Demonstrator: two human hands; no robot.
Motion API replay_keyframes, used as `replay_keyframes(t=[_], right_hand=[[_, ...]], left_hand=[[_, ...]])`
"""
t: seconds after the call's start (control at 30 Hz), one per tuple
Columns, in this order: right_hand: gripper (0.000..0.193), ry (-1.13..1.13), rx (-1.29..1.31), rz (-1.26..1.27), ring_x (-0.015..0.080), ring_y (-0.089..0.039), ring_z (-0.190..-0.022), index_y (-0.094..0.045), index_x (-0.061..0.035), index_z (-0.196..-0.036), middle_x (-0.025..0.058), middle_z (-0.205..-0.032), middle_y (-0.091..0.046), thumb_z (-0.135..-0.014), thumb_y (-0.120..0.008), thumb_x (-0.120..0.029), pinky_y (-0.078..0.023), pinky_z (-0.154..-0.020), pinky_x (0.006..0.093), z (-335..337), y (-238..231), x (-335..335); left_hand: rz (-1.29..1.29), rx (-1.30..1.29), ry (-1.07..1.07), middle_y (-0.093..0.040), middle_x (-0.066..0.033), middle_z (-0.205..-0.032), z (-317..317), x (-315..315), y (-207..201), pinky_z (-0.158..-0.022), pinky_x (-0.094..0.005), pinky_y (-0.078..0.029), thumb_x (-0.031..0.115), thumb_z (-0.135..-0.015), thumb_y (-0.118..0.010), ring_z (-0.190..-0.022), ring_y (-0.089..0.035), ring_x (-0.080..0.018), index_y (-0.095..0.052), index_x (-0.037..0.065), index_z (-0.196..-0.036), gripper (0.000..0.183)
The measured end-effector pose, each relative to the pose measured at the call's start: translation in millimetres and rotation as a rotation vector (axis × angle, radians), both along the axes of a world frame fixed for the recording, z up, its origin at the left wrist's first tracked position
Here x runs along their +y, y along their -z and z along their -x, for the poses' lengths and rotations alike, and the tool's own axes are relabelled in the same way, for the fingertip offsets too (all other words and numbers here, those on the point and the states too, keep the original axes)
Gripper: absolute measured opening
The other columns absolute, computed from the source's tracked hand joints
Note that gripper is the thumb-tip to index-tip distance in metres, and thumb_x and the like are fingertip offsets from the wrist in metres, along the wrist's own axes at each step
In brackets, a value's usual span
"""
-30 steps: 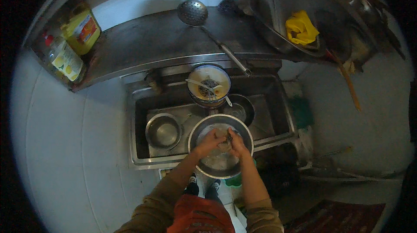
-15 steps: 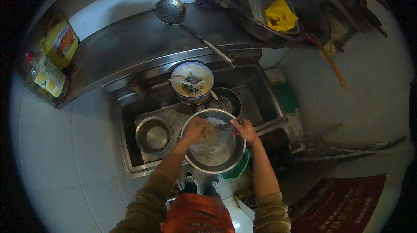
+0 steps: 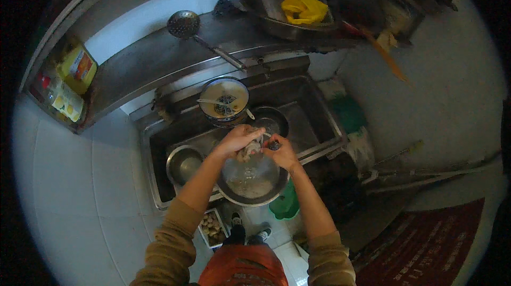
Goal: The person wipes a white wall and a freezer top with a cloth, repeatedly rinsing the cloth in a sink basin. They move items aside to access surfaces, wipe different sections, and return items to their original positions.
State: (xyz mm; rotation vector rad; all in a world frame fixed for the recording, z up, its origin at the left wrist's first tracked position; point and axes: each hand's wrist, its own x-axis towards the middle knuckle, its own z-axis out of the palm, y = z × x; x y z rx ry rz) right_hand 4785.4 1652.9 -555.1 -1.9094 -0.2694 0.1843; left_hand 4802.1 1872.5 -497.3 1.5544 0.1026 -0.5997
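Both hands are raised close together over the far rim of a round metal basin (image 3: 250, 203) of cloudy water. My left hand (image 3: 238, 139) is closed around a soft, pale, greyish lump (image 3: 251, 150) that hangs over the water; its kind cannot be made out. My right hand (image 3: 283, 154) is pinched on a small dark, rough wad (image 3: 274, 146), which looks like a scourer, right beside that lump. Beneath the hands, the basin rests at the near edge of a double metal sink (image 3: 314, 150).
Left in the sink sits a metal bowl (image 3: 183, 164); behind the basin are stacked patterned bowls (image 3: 225, 84) with spoons and a dark pan (image 3: 272, 121). A skimmer (image 3: 183, 24) lies on the shelf. A green tub (image 3: 286, 203) and a box of round pale items (image 3: 213, 228) stand below.
My left hand has come up out of the basin, lifting the pale lump. My right hand has moved left from the rim, bringing the dark wad next to it.
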Motion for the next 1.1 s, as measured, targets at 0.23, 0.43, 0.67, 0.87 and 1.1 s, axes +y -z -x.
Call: replay_keyframes(t=[0.23,0.43,0.67,0.87,1.1], right_hand=[[0.015,0.149,-0.020,-0.100,0.0079,-0.055,-0.084,-0.059,-0.0077,-0.088,-0.0024,-0.087,-0.063,-0.086,-0.073,-0.004,-0.047,-0.076,0.0280,-3.9,-55.7,-95.2],[0.025,0.221,-0.197,0.020,0.0213,-0.065,-0.090,-0.063,-0.0002,-0.098,0.0114,-0.097,-0.071,-0.084,-0.078,-0.014,-0.052,-0.085,0.0361,18.5,-128.8,-155.9],[0.044,0.160,-0.080,-0.011,0.0154,-0.069,-0.082,-0.064,0.0016,-0.112,0.0107,-0.098,-0.071,-0.087,-0.087,-0.027,-0.059,-0.068,0.0320,132.6,-164.4,-171.7],[0.065,0.568,0.090,-0.160,0.0239,-0.074,-0.080,-0.056,0.0035,-0.137,0.0210,-0.113,-0.071,-0.091,-0.083,-0.033,-0.063,-0.059,0.0351,221.4,-148.1,-227.9],[0.045,0.955,-0.316,0.579,0.0414,-0.068,-0.097,-0.062,-0.0040,-0.128,0.0213,-0.109,-0.068,-0.093,-0.078,-0.027,-0.055,-0.090,0.0479,338.3,-86.0,-204.4]], left_hand=[[-0.699,-0.605,0.380,-0.074,-0.0146,-0.106,-18.1,-15.5,-26.0,-0.083,-0.0442,-0.055,0.030,-0.080,-0.086,-0.095,-0.072,-0.0302,-0.070,-0.001,-0.115,0.049],[-0.937,-0.558,0.160,-0.073,-0.0237,-0.113,-11.0,-100.5,-25.7,-0.090,-0.0434,-0.054,0.031,-0.086,-0.077,-0.101,-0.072,-0.0361,-0.069,-0.001,-0.123,0.049],[0.734,0.021,-0.238,-0.065,-0.0064,-0.140,39.6,-227.1,14.4,-0.101,-0.0443,-0.055,0.034,-0.108,-0.056,-0.123,-0.065,-0.0265,-0.061,0.011,-0.139,0.039],[0.925,0.314,0.187,-0.062,-0.0104,-0.140,104.9,-288.4,18.2,-0.107,-0.0471,-0.051,0.042,-0.109,-0.047,-0.128,-0.060,-0.0298,-0.059,0.009,-0.140,0.047],[0.839,0.533,0.549,-0.059,-0.0075,-0.146,237.6,-318.0,18.4,-0.115,-0.0463,-0.044,0.048,-0.111,-0.036,-0.135,-0.055,-0.0274,-0.054,0.013,-0.147,0.053]])
